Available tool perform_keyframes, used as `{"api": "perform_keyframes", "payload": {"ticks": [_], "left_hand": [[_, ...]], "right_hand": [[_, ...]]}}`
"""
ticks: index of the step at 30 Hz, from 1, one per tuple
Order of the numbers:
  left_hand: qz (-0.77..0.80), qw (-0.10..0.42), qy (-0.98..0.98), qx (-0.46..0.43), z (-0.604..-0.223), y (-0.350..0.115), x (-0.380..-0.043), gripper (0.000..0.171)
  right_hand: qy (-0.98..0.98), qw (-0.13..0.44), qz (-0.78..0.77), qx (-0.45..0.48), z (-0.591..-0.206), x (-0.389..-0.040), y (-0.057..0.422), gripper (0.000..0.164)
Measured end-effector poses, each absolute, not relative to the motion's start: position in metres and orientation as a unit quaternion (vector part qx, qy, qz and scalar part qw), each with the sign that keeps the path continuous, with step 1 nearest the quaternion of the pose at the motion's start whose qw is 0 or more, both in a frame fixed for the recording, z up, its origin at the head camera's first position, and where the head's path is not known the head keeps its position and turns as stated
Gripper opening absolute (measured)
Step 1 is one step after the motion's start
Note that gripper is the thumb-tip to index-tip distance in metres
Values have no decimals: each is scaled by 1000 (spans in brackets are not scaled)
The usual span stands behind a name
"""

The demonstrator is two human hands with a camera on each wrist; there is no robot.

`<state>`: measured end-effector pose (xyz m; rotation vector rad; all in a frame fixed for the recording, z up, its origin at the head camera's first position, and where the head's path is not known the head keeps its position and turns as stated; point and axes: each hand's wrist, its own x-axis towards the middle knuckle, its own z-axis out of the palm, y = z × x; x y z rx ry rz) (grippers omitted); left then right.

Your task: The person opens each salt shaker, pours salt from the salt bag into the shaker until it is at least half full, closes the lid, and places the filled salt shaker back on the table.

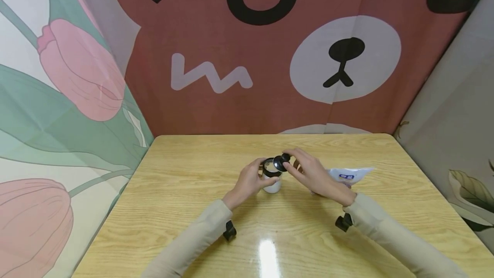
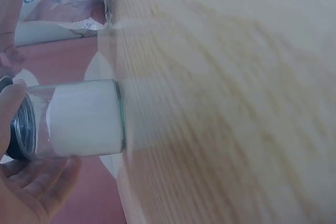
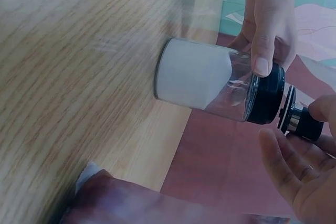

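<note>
A clear glass jar (image 1: pixel 272 187) with white contents and a black collar stands upright on the table. My left hand (image 1: pixel 248 180) grips it around the collar, thumb on the near side. In the left wrist view the white fill takes up most of the jar (image 2: pixel 86 116), with bare glass above it. My right hand (image 1: pixel 313 176) pinches a round black lid (image 1: pixel 278 164) by its knob. The right wrist view shows this lid (image 3: pixel 292 114) tilted, just off the jar's mouth, with a metal band below the knob.
A white and purplish printed bag (image 1: pixel 347 176) lies on the wooden table (image 1: pixel 185 175) beside my right forearm. Behind the table's back edge hangs a reddish cloth (image 1: pixel 216 115) with a bear face. A flowered cloth (image 1: pixel 85 149) borders the left side.
</note>
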<state>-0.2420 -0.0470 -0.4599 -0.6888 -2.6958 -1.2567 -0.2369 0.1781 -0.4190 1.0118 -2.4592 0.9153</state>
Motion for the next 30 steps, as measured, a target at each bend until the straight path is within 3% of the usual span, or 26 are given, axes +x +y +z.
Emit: {"api": "perform_keyframes", "payload": {"ticks": [30], "left_hand": [[-410,42,-882,-227,-461,-47,-241,69]], "right_hand": [[-847,185,335,368,-421,-245,158,38]]}}
